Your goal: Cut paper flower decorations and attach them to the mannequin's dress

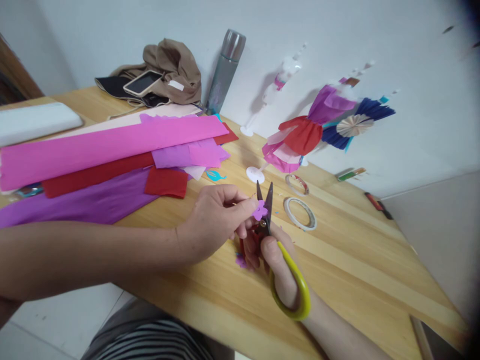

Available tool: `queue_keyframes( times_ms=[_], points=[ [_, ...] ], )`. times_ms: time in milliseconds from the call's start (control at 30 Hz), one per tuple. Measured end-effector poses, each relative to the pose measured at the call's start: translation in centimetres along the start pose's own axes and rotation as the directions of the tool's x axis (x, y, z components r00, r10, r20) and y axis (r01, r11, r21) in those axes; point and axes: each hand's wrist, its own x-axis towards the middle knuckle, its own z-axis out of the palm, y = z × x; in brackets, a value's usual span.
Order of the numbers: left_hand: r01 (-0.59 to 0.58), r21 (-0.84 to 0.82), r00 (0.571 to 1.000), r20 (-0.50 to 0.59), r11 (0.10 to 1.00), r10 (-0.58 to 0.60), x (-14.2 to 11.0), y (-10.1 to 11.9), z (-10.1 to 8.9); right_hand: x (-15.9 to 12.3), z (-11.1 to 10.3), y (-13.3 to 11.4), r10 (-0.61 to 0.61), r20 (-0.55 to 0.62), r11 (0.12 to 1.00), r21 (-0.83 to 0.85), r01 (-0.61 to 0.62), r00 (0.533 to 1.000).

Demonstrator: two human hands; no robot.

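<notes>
My left hand (215, 217) pinches a small purple paper flower (259, 210) between thumb and fingers. Around the scissors (290, 287) with yellow handles and dark blades, my right hand (277, 262) is closed, its thumb through one loop. The blades stand apart, with the flower at one blade, just above the pivot. Below my hands, another purple paper piece (240, 260) shows near the red edge of something partly hidden by my right fingers. A turquoise paper leaf (215, 175) lies on the wooden table (356, 260) beyond my left hand.
Pink crepe paper (112, 145), red and purple sheets lie at left. Behind are a phone (142, 82) on brown cloth (183, 65) and a grey flask (226, 72). Tape rolls (312, 220) and a paper-dressed figure on a stand (303, 135) are at right.
</notes>
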Motion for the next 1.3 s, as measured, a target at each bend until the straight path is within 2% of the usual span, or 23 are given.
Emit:
queue_keyframes(
  times_ms=[767, 1300],
  points=[
    [0.064, -0.033, 0.998, 0.027, 0.997, -0.063, 0.32, 0.5, 0.01, -0.13, -0.26, 0.28, 0.059, 0.029, 0.997, 0.052, -0.06, 0.998],
    [0.018, -0.01, 0.998, 0.056, 1.0, -0.017, 0.63, 0.12, -0.32, -0.43, -0.25, 0.39, 0.056, 0.02, 0.995, 0.077, -0.057, 0.998]
  ],
)
